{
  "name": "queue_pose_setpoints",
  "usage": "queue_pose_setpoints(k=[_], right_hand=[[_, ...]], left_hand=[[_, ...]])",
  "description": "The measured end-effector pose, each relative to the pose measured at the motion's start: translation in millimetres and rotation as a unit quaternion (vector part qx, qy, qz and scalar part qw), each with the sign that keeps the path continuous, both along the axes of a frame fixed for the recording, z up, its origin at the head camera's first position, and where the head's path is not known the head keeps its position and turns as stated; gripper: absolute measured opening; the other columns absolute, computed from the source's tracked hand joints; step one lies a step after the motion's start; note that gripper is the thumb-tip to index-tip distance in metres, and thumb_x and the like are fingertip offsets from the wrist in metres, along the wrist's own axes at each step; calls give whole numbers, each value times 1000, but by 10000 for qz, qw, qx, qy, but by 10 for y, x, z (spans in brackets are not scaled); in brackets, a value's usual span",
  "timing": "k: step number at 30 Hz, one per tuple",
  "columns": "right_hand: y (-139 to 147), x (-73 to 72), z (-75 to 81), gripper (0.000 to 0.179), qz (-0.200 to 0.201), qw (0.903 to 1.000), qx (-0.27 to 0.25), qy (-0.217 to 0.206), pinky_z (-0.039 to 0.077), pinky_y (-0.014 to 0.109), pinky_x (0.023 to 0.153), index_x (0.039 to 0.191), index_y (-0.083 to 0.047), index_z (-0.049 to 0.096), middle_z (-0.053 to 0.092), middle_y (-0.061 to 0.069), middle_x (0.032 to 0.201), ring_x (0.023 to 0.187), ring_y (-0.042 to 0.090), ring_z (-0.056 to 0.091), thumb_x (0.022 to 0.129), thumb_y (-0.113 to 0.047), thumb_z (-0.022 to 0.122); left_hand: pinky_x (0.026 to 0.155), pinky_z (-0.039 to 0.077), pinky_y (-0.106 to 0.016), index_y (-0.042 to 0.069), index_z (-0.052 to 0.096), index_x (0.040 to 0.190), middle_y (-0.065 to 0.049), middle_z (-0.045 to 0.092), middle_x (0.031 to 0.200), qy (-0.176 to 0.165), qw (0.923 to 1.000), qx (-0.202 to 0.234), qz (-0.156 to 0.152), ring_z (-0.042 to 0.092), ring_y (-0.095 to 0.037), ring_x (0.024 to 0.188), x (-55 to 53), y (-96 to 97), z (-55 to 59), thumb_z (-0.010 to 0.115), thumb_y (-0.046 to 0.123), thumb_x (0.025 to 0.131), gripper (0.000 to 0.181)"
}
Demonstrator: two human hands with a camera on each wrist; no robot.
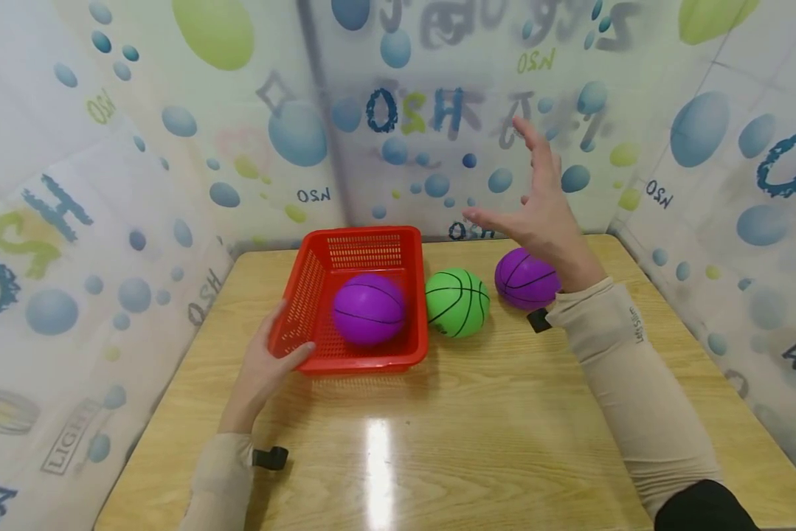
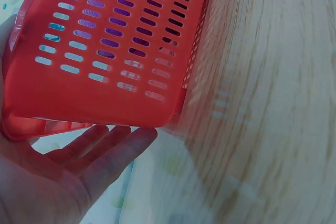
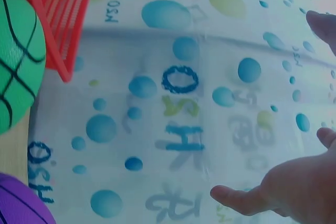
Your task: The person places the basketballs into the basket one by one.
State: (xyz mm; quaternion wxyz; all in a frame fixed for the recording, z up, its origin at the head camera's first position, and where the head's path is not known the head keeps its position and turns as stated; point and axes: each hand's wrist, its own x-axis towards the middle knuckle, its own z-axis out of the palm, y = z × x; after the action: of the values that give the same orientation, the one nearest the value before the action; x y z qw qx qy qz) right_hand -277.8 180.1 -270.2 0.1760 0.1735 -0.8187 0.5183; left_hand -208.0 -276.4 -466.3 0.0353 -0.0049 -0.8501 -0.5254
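A red plastic basket [image 1: 361, 367] with slotted walls stands on the table, and a purple ball [image 1: 369, 310] with black seam lines lies inside it. My left hand [image 1: 265, 365] holds the basket's near left corner, thumb at the front rim and fingers along the left side. In the left wrist view, those fingers [image 2: 118, 156] lie against the outside of the slotted wall [image 2: 110, 98]. My right hand [image 1: 547, 210] is raised with nothing in it, thumb and fingers spread wide apart. Below its wrist, a second purple ball [image 1: 525, 279] sits on the table, partly covered by the hand.
A green ball [image 1: 457, 302] with black lines rests right beside the basket's right wall, between it and the second purple ball. The wooden table [image 1: 477, 442] is bounded by printed sheets [image 1: 431, 169] at the back and both sides.
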Motion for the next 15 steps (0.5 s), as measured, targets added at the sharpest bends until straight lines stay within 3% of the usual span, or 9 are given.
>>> queue_pose_setpoints(k=[6,12,15], right_hand=[[225,-73,10,122,-296,9995,-130,-73,30,70,129,175,-51,14,6,-2,183,169,25,9,87,-34,96],[411,-187,-54,122,-510,9983,-208,-202,18,56,137,176,-47,13,6,-3,184,170,22,9,87,-34,96],[478,-217,-94,122,-514,9977,-312,-302,16,54,138,176,-47,13,6,-5,184,170,18,8,88,-34,95]], left_hand=[[133,26,-69,34,22,179,-6,23,185,30,10000,27,-7,31,-39,164,7,11,8,86,32,99,103],[133,26,-67,33,22,180,-6,23,185,50,10000,31,-14,30,-38,165,-1,12,14,86,30,98,104],[133,28,-66,33,20,180,-8,23,185,-2,10000,80,-16,33,-39,163,-14,7,6,86,28,98,105]])
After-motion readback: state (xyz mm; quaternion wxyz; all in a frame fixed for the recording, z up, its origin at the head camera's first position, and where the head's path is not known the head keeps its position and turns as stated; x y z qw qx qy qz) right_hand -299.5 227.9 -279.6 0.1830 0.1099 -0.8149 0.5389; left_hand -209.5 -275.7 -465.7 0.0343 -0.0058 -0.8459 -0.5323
